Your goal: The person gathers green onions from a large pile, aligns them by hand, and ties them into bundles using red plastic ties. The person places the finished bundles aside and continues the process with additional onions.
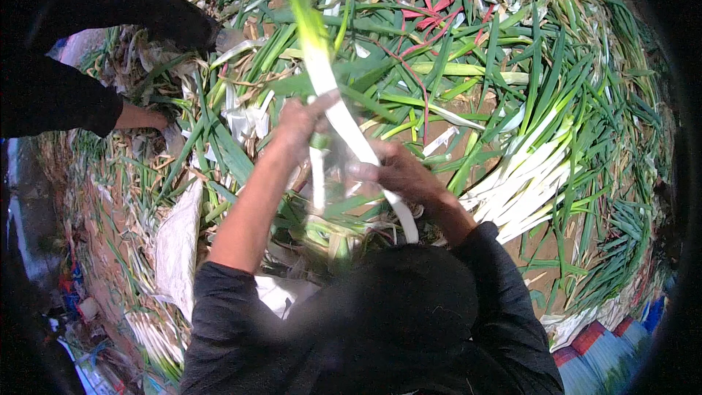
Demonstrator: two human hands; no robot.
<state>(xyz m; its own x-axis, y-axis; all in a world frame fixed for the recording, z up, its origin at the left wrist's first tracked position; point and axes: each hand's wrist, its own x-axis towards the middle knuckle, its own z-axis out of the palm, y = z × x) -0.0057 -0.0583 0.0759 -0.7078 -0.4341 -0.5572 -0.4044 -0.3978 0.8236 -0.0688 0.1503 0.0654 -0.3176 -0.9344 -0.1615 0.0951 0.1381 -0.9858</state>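
Note:
A long green onion [343,123] slants in front of me, its green top pointing away and its white end towards my body. My left hand [299,126] grips it, with one finger across the white shaft. Lower on the same shaft, the fingers of my right hand [397,167] are closed around it. Both hands are blurred. Another white stalk [317,178] shows just below my left hand; whether that hand holds it too I cannot tell. To the right of my right forearm lies a pile of cleaned green onions [526,181], white ends towards me.
Loose green leaves [460,49] and peelings cover the ground. Red ties [430,13] lie among them. At the left, another person's hand [142,118] reaches into the leaves. A white sack [178,241] and a smaller onion bunch [156,337] lie at lower left.

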